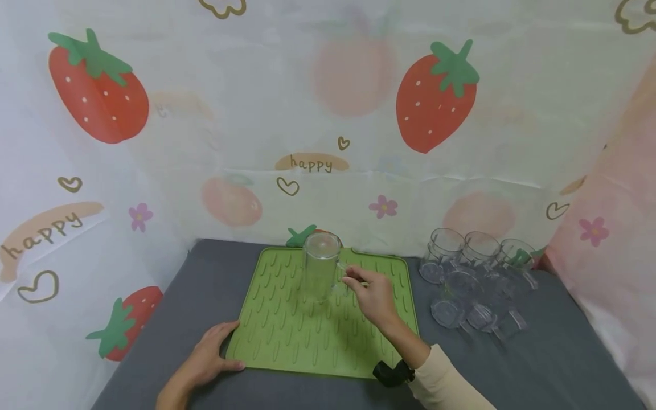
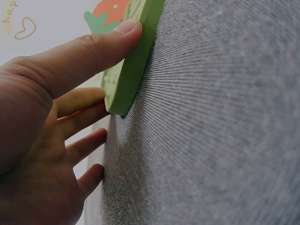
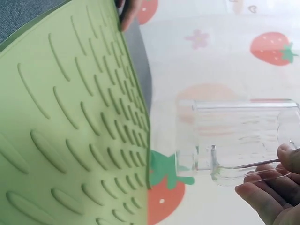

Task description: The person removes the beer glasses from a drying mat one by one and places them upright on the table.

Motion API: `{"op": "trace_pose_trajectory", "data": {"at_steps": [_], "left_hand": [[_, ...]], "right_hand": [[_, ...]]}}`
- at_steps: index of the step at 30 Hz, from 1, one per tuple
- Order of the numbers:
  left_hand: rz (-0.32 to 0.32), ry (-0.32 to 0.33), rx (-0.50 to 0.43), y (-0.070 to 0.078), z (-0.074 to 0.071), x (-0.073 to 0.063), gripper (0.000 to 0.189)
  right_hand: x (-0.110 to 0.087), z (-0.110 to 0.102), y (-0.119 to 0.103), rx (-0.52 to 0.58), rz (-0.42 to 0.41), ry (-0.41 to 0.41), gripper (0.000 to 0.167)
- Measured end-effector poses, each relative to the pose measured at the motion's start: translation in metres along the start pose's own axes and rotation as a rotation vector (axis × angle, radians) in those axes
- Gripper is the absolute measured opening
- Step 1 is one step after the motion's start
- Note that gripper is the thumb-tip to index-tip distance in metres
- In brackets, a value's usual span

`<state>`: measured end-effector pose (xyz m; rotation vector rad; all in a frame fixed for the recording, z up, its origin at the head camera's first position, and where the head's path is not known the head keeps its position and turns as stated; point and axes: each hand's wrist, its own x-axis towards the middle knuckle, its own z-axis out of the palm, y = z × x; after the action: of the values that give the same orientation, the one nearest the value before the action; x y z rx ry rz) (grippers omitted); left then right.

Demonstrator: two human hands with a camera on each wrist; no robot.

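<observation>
A clear glass mug (image 1: 320,276) is held over the green ridged mat (image 1: 287,341), its long axis roughly vertical. My right hand (image 1: 371,293) pinches the mug's handle between thumb and fingers. In the right wrist view, a gap shows between the mug (image 3: 243,136) and the mat's surface (image 3: 70,112). At the mat's front left corner, my left hand (image 1: 207,353) touches the edges. Its thumb (image 2: 93,54) lies against the front edge in the left wrist view, and the other fingers reach along the left side, fairly straight.
Several clear glass mugs (image 1: 482,250) stand grouped on the grey cloth (image 1: 558,347) to the right of the mat. A white curtain (image 1: 246,114) printed with strawberries hangs behind the table and along its sides. A black strap (image 1: 393,374) circles my right wrist.
</observation>
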<state>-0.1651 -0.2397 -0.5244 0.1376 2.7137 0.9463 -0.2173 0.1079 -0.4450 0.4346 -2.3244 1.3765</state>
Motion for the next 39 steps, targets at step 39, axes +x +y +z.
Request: {"op": "trace_pose_trajectory", "data": {"at_steps": [39], "left_hand": [[-0.022, -0.004, 0.032, 0.002, 0.001, 0.001, 0.098]], "right_hand": [[-0.027, -0.089, -0.003, -0.104, 0.042, 0.077, 0.020]]}}
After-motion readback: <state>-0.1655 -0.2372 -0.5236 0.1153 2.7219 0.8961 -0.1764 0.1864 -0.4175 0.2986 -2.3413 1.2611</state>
